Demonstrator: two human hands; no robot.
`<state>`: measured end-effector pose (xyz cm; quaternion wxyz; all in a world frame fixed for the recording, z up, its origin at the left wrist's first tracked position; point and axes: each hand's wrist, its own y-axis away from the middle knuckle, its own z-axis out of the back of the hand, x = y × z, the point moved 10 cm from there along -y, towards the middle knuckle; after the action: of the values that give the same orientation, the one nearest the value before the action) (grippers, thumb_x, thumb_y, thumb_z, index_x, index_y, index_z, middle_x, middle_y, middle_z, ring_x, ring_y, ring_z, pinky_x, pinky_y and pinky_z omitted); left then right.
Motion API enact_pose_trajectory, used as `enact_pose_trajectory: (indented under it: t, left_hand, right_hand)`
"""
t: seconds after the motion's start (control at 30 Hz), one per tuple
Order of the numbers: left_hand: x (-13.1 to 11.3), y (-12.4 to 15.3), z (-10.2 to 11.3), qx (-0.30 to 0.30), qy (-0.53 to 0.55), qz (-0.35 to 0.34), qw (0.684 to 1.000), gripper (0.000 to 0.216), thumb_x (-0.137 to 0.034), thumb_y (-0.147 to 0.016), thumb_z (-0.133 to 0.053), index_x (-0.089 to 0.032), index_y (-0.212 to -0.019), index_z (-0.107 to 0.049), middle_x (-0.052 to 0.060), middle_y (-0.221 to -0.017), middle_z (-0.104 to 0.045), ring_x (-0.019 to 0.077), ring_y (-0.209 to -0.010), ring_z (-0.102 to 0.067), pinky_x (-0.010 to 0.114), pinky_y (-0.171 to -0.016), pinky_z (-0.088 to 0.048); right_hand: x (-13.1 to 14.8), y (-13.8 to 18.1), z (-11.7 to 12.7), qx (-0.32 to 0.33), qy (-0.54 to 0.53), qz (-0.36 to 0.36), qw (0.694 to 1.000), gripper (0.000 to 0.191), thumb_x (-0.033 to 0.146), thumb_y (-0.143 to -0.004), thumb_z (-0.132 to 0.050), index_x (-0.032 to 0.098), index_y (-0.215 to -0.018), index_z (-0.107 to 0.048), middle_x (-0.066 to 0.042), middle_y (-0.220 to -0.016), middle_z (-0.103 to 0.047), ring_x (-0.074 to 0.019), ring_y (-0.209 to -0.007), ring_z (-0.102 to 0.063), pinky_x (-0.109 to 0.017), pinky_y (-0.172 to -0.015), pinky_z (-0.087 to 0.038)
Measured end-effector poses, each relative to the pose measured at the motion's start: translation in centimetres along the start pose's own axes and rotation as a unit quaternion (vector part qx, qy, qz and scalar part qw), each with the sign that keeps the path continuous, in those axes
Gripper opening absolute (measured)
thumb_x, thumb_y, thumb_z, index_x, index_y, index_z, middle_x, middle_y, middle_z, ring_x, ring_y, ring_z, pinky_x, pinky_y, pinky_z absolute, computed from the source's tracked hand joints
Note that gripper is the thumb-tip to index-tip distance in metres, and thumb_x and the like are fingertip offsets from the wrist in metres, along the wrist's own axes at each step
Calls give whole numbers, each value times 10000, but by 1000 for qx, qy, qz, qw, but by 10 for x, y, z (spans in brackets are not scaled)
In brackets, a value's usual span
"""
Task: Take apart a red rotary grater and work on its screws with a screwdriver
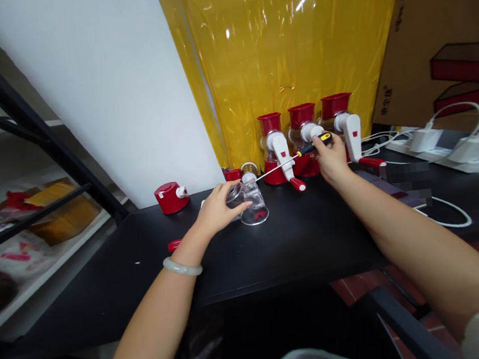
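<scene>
My left hand (218,208) is wrapped round a clear plastic housing (251,202) that lies on the black table (272,244). My right hand (330,158) grips a screwdriver (300,153) with a black and yellow handle. Its metal shaft points left toward the white cap at the top of the clear housing. A pale bangle sits on my left wrist.
Three red and white hand-crank grinders (307,132) stand in a row against a yellow plastic sheet (276,44). A red base part (169,197) lies at the left. White chargers and cables (446,149) lie at the right. Black shelving (28,167) stands left.
</scene>
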<state>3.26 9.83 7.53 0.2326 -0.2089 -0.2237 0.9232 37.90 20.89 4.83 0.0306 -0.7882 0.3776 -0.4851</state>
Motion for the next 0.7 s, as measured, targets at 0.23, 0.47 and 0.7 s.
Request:
enact_pose_trajectory:
  t: [0.23, 0.47, 0.7]
  left_hand:
    - [1, 0, -1, 3, 1, 0, 1000, 614, -597, -811, -678, -324, -1339, -522, 65, -1335, -598, 273, -1165, -617, 458, -1007, -484]
    - [1, 0, -1, 2, 1, -3, 1000, 615, -585, -815, -680, -326, -1348, -516, 67, -1343, -593, 274, -1175, -612, 454, -1007, -486]
    - [0, 0, 0, 3, -2, -2, 1000, 620, -597, -817, -673, -325, -1351, -514, 60, -1338, -595, 270, -1170, -615, 448, -1008, -485]
  right_hand:
    - [-9, 2, -11, 31, -82, -80, 993, 395, 282, -708, -661, 269, -1023, -422, 21, -848, -633, -152, -776, -698, -285, -618, -582]
    - [-4, 1, 1, -5, 1, -53, 999, 419, 430, -699, -709, 258, -1029, -515, 22, -927, -618, -98, -639, -622, -214, -476, -507]
    - [-4, -2, 0, 4, -21, -35, 999, 465, 366, -633, -753, 237, -1010, -515, 1, -903, -652, -148, -758, -670, -258, -571, -554]
